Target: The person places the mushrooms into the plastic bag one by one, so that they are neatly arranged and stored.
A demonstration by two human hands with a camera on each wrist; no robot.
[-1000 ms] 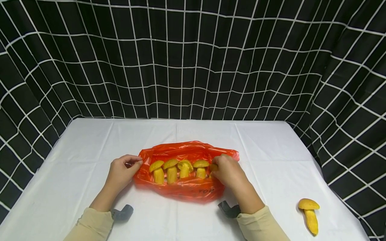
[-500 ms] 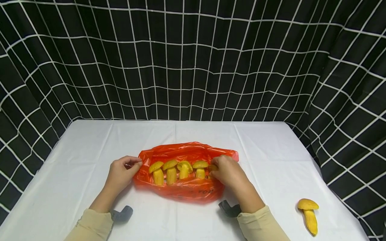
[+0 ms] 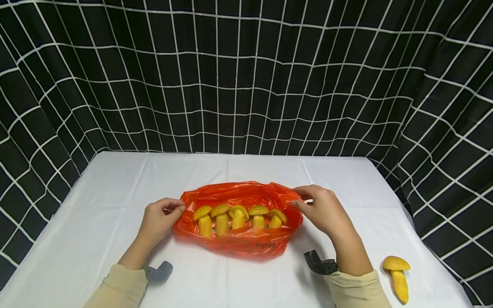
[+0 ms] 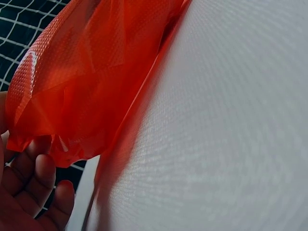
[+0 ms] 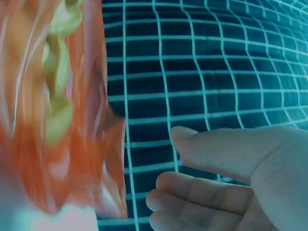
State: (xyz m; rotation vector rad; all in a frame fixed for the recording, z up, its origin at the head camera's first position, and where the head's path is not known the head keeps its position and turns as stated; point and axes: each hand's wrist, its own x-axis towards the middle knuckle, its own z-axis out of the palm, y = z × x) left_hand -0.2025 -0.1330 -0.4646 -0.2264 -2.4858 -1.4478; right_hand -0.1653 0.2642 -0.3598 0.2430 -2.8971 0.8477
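Observation:
A red plastic bag lies on its side with its mouth spread wide. Several yellow mushrooms sit in a row inside it, caps toward the back, and the bag's front edge covers some stem ends. My left hand pinches the bag's left edge; in the left wrist view, its fingers are curled at the bag's corner. By the bag's right end, my right hand has thumb and fingers apart. In the right wrist view a gap shows between its fingertips and the bag. Another mushroom lies alone at the right.
A white cloth covers the table. Black curtains with a white grid hang behind it and along both sides. A grey wrist mount on the left arm and a black one on the right stick out inward.
My right hand has let go of the rightmost mushroom, now in plain view in the bag, and has moved right to the bag's end. The left hand keeps its hold.

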